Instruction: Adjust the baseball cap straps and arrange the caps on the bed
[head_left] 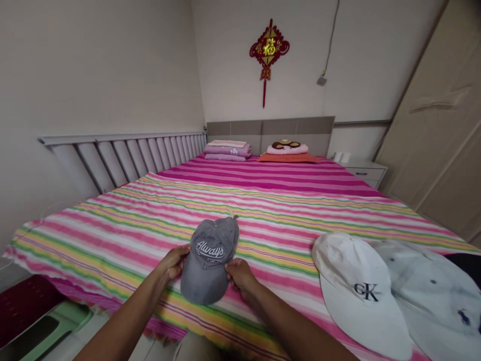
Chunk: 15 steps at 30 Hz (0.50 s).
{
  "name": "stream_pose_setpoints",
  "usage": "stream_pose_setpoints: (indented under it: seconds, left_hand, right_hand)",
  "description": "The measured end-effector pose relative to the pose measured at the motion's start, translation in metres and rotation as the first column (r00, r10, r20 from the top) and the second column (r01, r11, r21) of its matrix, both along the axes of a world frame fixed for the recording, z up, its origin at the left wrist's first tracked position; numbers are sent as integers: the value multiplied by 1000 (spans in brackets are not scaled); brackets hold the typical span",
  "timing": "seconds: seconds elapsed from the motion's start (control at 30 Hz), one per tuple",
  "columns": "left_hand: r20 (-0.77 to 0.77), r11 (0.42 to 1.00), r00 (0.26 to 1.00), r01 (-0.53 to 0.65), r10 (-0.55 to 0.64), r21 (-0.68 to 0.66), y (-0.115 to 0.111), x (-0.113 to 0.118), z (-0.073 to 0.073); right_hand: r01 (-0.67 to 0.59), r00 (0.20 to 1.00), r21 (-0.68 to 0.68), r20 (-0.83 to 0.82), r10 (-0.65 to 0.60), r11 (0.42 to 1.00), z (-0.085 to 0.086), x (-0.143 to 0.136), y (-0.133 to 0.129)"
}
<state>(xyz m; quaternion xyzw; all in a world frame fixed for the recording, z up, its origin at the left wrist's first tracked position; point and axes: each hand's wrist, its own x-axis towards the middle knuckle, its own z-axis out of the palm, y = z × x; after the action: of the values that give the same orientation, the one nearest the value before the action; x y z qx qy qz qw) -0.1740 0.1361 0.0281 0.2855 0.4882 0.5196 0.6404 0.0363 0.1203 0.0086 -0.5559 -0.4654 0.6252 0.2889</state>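
Note:
A grey baseball cap point(209, 263) with white "Always" lettering is held between my two hands, just over the striped bedspread point(124, 228), its brim toward me. My left hand point(176, 261) pinches the cap's left edge near where crown and brim meet. On the opposite side, my right hand point(241, 277) grips the edge between thumb and fingers. To the right lie a white cap point(361, 296) with dark letters and a pale cap point(436, 291) with a small dark emblem, the two overlapping. Part of a black cap-like item point(466, 263) shows behind them at the frame's edge.
Folded purple bedding point(228, 151) and a pink pillow point(287, 149) rest by the headboard point(296, 131). A white radiator point(131, 158) runs along the left wall. A green stool point(56, 326) stands at lower left, a nightstand point(366, 173) at back right.

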Motion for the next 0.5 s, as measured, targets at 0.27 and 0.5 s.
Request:
stream_pose_setpoints:
  seconds: [0.27, 0.5]
  left_hand:
    - [24, 996, 998, -52, 50, 72, -1, 0, -1]
    - [-62, 994, 994, -95, 92, -50, 10, -4, -7]
  right_hand:
    - [3, 999, -78, -50, -7, 997, -1, 5, 7]
    - [-2, 997, -151, -80, -10, 989, 0, 3, 20]
